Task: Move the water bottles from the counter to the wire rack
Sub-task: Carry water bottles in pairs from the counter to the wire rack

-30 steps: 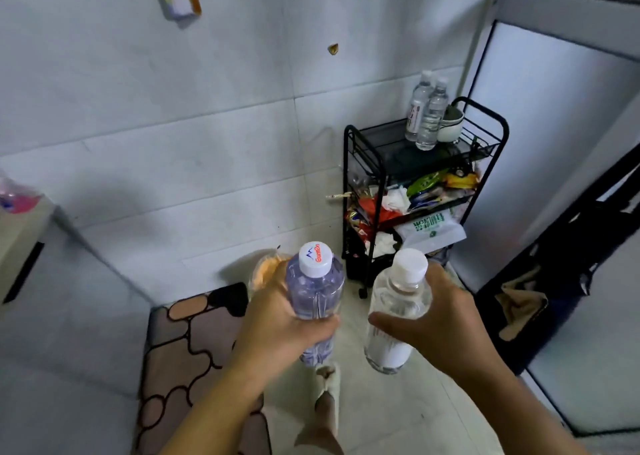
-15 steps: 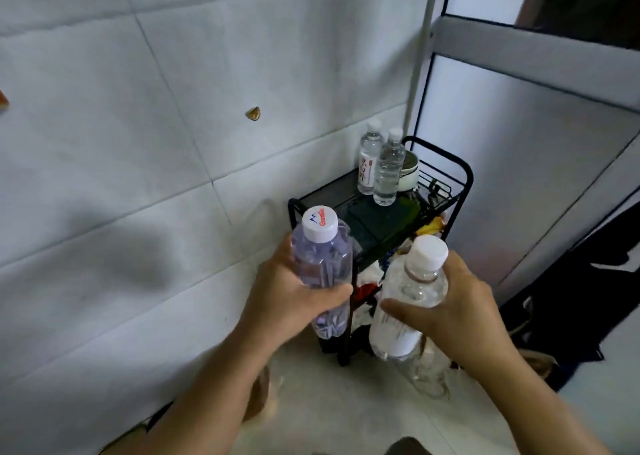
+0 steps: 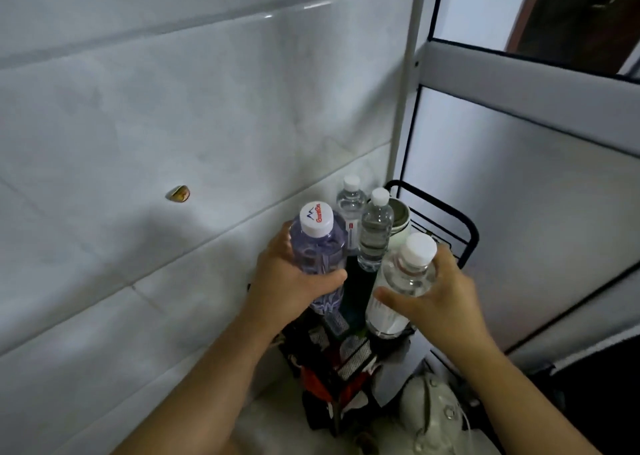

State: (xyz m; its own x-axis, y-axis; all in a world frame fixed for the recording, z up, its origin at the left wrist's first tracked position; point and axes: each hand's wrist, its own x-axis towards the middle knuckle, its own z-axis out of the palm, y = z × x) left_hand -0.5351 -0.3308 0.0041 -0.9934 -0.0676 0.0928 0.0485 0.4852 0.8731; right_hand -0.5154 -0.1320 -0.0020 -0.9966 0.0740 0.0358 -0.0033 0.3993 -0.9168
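My left hand (image 3: 291, 281) grips a purple-tinted water bottle (image 3: 318, 247) with a white printed cap. My right hand (image 3: 440, 299) grips a clear water bottle (image 3: 403, 281) with a white cap and white label. Both bottles are upright, held over the near part of the black wire rack (image 3: 464, 233), whose top shelf lies mostly hidden behind them. Two more clear bottles stand on that shelf at the back: one with a red-marked label (image 3: 350, 205) against the wall and one (image 3: 375, 229) just in front of it.
A pale cup or bowl (image 3: 400, 212) sits on the rack's top shelf beside the standing bottles. Lower shelves hold red and white packets (image 3: 346, 378). The tiled wall runs close on the left, a grey panel on the right. A white rounded object (image 3: 433, 416) lies on the floor.
I have moved closer to the rack. Both hands carried their bottles forward, from in front of the rack to over its top shelf, near the two standing bottles.
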